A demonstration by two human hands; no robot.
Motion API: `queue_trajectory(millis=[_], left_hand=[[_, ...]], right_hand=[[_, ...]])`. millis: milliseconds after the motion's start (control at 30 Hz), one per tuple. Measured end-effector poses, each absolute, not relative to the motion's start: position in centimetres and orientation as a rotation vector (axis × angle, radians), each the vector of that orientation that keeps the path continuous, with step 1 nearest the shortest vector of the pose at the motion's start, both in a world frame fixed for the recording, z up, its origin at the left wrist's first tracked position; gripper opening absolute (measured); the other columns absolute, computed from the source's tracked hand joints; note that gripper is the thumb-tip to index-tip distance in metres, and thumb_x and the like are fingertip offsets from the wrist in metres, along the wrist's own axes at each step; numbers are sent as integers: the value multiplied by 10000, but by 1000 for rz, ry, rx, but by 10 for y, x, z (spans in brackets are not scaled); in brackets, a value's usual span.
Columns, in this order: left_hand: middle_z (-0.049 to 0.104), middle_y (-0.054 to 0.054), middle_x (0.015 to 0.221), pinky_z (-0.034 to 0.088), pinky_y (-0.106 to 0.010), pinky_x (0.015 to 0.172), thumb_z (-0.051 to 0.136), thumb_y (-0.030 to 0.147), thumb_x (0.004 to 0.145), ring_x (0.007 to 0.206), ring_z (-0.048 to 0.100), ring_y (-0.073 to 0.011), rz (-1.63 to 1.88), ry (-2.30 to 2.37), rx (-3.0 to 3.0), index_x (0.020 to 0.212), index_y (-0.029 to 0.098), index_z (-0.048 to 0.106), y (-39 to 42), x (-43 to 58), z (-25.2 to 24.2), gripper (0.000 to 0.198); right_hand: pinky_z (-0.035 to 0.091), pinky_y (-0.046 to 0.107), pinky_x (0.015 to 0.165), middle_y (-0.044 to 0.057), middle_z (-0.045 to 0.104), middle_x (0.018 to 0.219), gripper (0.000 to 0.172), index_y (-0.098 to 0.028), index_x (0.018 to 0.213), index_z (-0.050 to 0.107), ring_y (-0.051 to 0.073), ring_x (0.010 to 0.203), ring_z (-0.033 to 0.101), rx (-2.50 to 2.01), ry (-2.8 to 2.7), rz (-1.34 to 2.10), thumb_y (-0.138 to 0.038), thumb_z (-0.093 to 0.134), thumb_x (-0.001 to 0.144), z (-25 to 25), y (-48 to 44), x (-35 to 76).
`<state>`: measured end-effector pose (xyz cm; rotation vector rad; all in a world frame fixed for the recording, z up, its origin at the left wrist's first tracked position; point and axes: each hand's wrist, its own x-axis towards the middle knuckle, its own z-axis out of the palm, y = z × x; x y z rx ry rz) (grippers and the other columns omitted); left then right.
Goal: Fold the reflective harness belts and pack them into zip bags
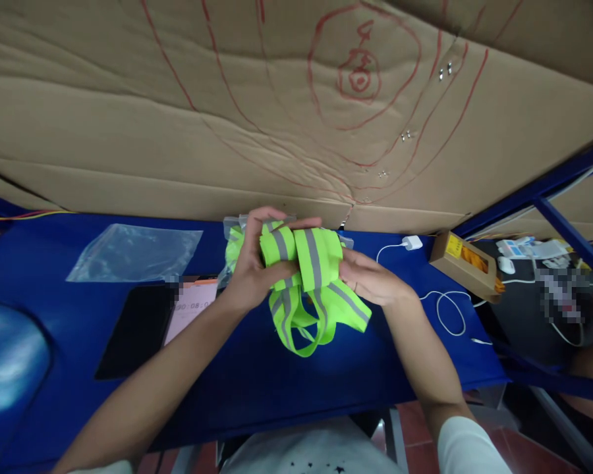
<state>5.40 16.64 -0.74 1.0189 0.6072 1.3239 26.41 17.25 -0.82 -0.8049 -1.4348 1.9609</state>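
Both hands hold a bundle of neon yellow-green straps [318, 257] with grey stripes, above the blue table. My left hand [257, 263] is wrapped round its left side, thumb across the front. The fingers of my right hand [370, 273] press against its right edge. Loose loops of the straps hang below the hands. Behind my left hand lies more neon material in a clear bag [233, 247], partly hidden.
On the blue table [296, 388] are a flat clear bag [136, 253], a dark folder or tablet [133, 329] beside a pink screen [192, 306], a white charger [412, 243] with cable and an open cardboard box [464, 266]. Cardboard [178, 151] stands behind. Part of a person shows far right.
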Motion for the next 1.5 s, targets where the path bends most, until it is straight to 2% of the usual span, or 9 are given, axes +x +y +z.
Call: queue_trajectory(millis=[200, 367, 533, 700, 833, 1000, 1167, 1367, 1500], left_hand=[[682, -88, 1371, 541, -383, 971, 786, 111, 796, 1216, 667, -271, 1318, 578, 1312, 1146, 288, 465, 166, 50, -13, 507], [535, -75, 1532, 307, -510, 1235, 839, 180, 742, 1517, 381, -314, 1389, 406, 1534, 1256, 310, 514, 175, 47, -19, 622], [499, -91, 1563, 465, -505, 1125, 838, 317, 812, 1469, 457, -327, 1199, 313, 1262, 1477, 405, 367, 173, 50, -23, 820], [533, -92, 1531, 524, -409, 1060, 882, 184, 769, 1397, 540, -303, 1210, 476, 1315, 1443, 380, 436, 165, 60, -20, 831], [462, -61, 1594, 435, -455, 1179, 945, 359, 703, 1488, 428, -325, 1290, 436, 1277, 1483, 426, 429, 166, 61, -22, 938], [637, -79, 1418, 577, -443, 985, 977, 457, 612, 1226, 665, -336, 1008, 453, 964, 1479, 374, 501, 163, 60, -34, 992], [781, -48, 944, 587, -354, 825, 993, 313, 563, 915, 736, -250, 859, 735, 790, 984, 186, 763, 153, 75, -42, 496], [787, -42, 940, 592, -353, 812, 977, 273, 606, 823, 733, -211, 795, 723, 693, 967, 178, 759, 145, 84, -38, 432], [775, -23, 882, 573, -323, 783, 976, 227, 594, 807, 721, -200, 722, 529, 605, 934, 197, 758, 140, 88, -49, 405]], right_hand=[[613, 319, 934, 52, 764, 1122, 559, -213, 1195, 681, 183, 982, 737, -830, -1335, 1909, -469, 891, 745, -13, 170, 250], [614, 349, 872, 44, 760, 1043, 510, -199, 1133, 714, 190, 907, 723, -893, -1404, 1744, -488, 877, 746, -10, 166, 246], [591, 330, 768, 30, 727, 940, 320, -197, 1003, 713, 182, 818, 689, -972, -1615, 1413, -479, 769, 864, -7, 164, 245], [507, 397, 1082, 79, 647, 1351, 494, -240, 1339, 582, 232, 1223, 628, -841, -1782, 1141, -406, 742, 903, -7, 166, 246], [592, 368, 889, 50, 739, 1090, 407, -209, 1112, 699, 220, 978, 710, -892, -1675, 1326, -469, 816, 822, -4, 168, 247], [609, 329, 770, 28, 745, 1000, 414, -214, 1061, 699, 187, 850, 710, -981, -1436, 1202, -483, 844, 781, -3, 163, 244], [588, 395, 967, 45, 752, 1180, 399, -261, 1171, 684, 238, 1099, 716, -779, -1687, 865, -347, 834, 812, -5, 161, 251], [564, 368, 1039, 57, 697, 1342, 531, -274, 1354, 625, 217, 1207, 684, -601, -2030, 935, -248, 797, 852, 6, 174, 274], [569, 359, 1009, 49, 741, 1257, 428, -261, 1312, 689, 208, 1150, 695, -478, -2070, 931, -355, 761, 901, 16, 174, 277]])
